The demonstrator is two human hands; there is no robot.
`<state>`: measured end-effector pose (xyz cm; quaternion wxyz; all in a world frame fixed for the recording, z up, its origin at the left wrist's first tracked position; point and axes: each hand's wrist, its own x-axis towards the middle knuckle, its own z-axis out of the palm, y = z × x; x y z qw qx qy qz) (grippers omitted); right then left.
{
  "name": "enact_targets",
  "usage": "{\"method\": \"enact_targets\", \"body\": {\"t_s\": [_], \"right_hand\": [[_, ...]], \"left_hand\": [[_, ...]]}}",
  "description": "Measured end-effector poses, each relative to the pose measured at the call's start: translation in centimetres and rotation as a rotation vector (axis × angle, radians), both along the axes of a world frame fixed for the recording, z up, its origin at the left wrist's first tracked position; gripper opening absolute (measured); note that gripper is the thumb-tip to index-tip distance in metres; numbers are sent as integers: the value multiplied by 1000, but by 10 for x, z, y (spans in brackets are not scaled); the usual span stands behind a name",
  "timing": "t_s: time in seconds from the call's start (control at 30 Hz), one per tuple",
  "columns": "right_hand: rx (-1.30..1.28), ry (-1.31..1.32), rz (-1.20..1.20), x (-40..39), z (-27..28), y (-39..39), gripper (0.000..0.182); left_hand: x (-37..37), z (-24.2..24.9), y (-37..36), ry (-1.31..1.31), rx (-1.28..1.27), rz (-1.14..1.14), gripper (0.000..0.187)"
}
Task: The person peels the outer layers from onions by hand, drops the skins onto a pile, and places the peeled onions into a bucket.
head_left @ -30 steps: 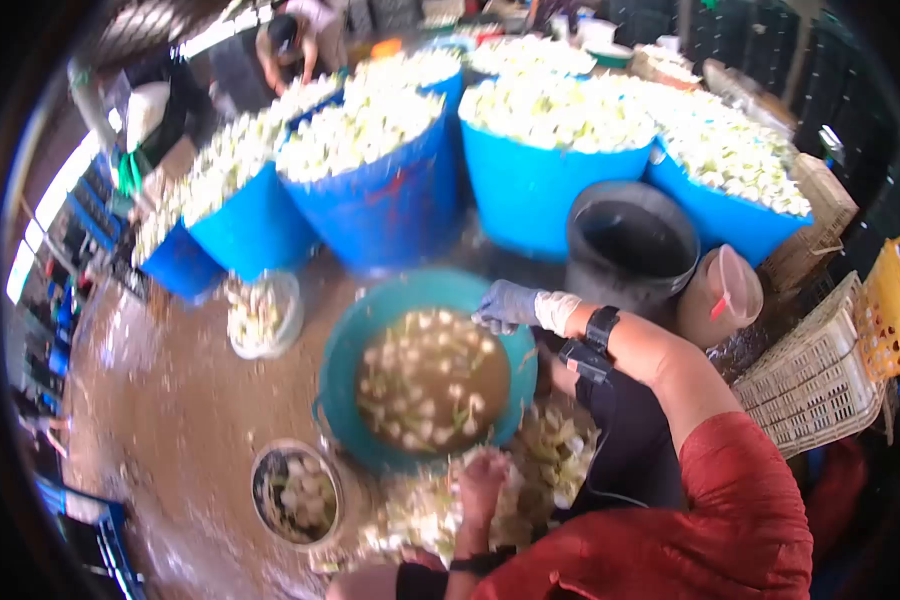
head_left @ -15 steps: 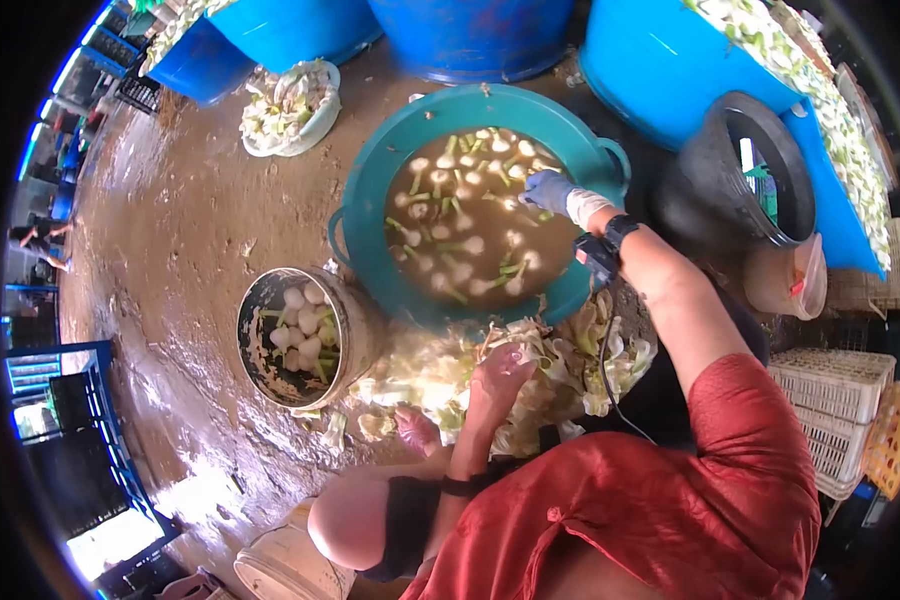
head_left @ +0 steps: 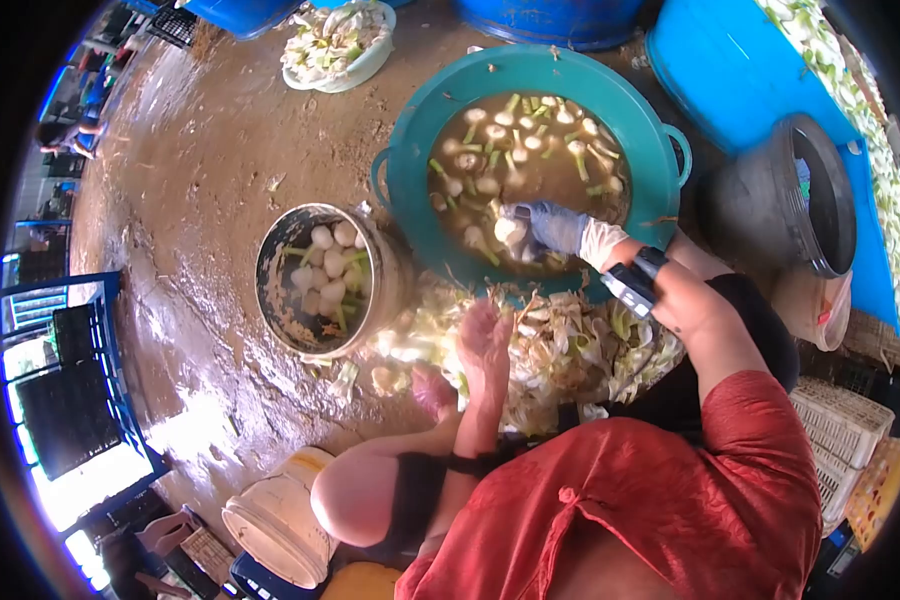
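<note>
Over the near side of the green tub (head_left: 410, 150), my gloved right hand (head_left: 552, 228) is wrapped round a white bulb (head_left: 510, 231). Other white bulbs with green stems float in the tub's brown water. My bare left hand (head_left: 485, 335) is held above the pile of peeled leaves (head_left: 580, 350), in front of the tub; its fingers point away from me and their exact pose is blurred. Left of it stands a bucket (head_left: 375, 290) with several trimmed bulbs (head_left: 330, 262) inside.
A bowl of leaf scraps (head_left: 370, 62) sits beyond the bucket. Blue tubs (head_left: 740, 70) stand behind, and a black container (head_left: 745, 205) is at the right beside crates (head_left: 835, 425). Another person (head_left: 65, 137) is far left. A pale bucket (head_left: 280, 520) lies near my knee.
My right hand has moved nearer to me in the tub and now holds a bulb. My left hand has shifted slightly left and up in view. The camera view has shifted.
</note>
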<state>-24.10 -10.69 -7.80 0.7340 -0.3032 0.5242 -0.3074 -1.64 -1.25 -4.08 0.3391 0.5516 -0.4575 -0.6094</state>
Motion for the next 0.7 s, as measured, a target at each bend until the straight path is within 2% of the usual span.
{"method": "enact_targets", "body": {"t_s": [0.03,0.1,0.13,0.17,0.27,0.33,0.37,0.43,0.47,0.5,0.6,0.63,0.7], "right_hand": [[-112,-19,68,11,19,14,35],[189,-72,59,34,67,36,45],[109,-108,65,52,71,56,53],[86,-152,59,57,65,65,53],[3,-135,93,66,72,82,61],[63,-250,18,65,91,91,52],[53,-248,17,67,89,95,52],[-540,272,-141,73,83,103,37],[-690,506,-40,70,81,103,25],[-693,511,-46,73,87,109,25],[-955,987,-26,87,106,126,18],[-956,992,-32,91,114,129,18],[-839,1204,176,96,128,133,17]], "left_hand": [[-2,-5,2,40,-61,85,46],[-4,0,1,3,-78,92,57],[-1,2,0,-81,-187,-8,61],[2,1,0,23,-268,-71,56],[5,20,1,-22,-184,-100,48],[9,23,3,164,-192,-53,42],[11,23,5,166,-201,-56,42],[15,31,9,121,-169,-19,39],[15,35,12,190,-165,14,37],[16,37,15,193,-169,8,37],[17,47,22,98,-193,-16,34],[18,47,23,101,-197,-21,34],[21,46,24,89,-192,-42,32]]}}
